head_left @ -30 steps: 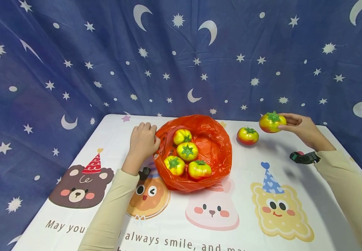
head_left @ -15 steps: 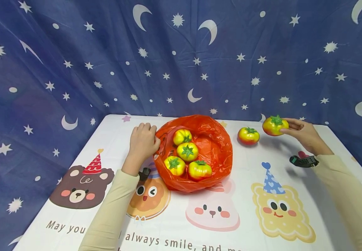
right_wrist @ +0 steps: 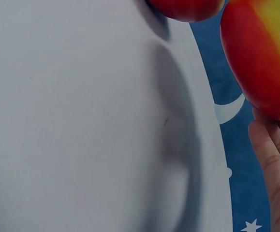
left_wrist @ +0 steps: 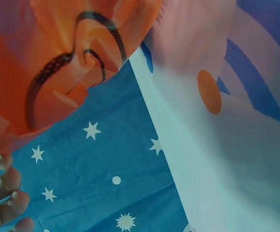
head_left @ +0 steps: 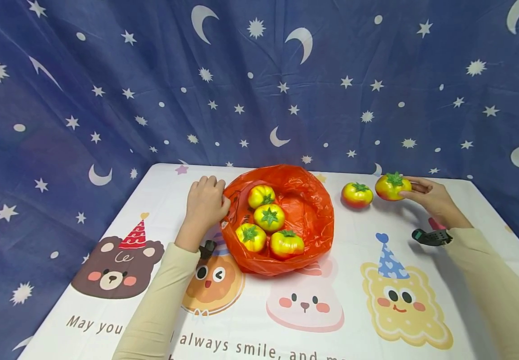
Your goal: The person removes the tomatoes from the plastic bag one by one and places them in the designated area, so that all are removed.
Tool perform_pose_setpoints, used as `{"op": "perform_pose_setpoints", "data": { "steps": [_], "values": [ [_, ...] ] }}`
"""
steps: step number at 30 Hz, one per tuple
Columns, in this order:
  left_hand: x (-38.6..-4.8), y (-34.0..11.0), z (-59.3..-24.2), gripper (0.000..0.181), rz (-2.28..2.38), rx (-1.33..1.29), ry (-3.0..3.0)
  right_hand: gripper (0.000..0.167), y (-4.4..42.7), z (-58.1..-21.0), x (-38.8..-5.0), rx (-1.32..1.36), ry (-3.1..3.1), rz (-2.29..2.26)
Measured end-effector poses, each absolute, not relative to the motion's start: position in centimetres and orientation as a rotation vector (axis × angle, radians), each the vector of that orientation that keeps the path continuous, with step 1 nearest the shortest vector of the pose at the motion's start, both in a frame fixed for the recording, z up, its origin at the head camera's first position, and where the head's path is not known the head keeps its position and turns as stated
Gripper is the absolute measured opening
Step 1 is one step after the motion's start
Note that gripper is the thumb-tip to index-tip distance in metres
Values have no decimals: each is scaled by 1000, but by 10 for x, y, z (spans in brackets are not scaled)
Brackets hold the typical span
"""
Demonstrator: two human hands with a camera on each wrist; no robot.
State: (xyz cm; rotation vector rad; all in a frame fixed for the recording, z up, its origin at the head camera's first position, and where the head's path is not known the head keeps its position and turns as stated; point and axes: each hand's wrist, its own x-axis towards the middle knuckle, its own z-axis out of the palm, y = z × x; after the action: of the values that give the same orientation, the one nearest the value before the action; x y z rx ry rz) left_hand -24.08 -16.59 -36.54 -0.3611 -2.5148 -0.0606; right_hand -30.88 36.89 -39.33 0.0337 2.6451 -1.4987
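My left hand (head_left: 205, 205) grips the left rim of an open red plastic bag (head_left: 309, 200); in the left wrist view its fingers (left_wrist: 7, 205) curl at the edge of the bag (left_wrist: 57, 63). Several yellow-red tomatoes with green leaf tops, such as this one (head_left: 269, 217), lie inside. At the table's right rear my right hand (head_left: 432, 197) pinches a tomato (head_left: 392, 186) between thumb and fingers. Just left of it another tomato (head_left: 356, 195) rests on the table. The right wrist view catches the held tomato (right_wrist: 260, 58) beside the fingers (right_wrist: 270, 154).
A white tablecloth (head_left: 345, 295) printed with cartoon figures and lettering covers the table. Behind it hangs a dark blue curtain (head_left: 241, 90) with stars and moons. Black wrist straps (head_left: 431, 237) show at the sleeves.
My right hand shifted slightly right, then came down and back a little left with the tomato, nearer the one on the table. My left hand stays at the bag's rim.
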Motion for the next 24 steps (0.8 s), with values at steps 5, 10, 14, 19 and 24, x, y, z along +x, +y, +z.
{"op": "perform_pose_setpoints", "data": {
  "steps": [5,10,14,19,24],
  "values": [
    [-240,-166,-365,13,-60,-357,-2524,73,367,-397,-307,21,2649,-1525],
    [-240,-166,-365,13,-58,-360,-2523,78,367,-402,-307,55,2706,-1402],
    [-240,-166,-364,13,-53,-356,-2530,79,367,-407,-309,84,2695,-1404],
    [-240,-166,-365,15,-53,-347,-2547,85,366,-412,-311,124,2638,-1459],
    [-241,-166,-365,15,-48,-350,-2540,90,365,-416,-312,130,2642,-1426]
  ]
}}
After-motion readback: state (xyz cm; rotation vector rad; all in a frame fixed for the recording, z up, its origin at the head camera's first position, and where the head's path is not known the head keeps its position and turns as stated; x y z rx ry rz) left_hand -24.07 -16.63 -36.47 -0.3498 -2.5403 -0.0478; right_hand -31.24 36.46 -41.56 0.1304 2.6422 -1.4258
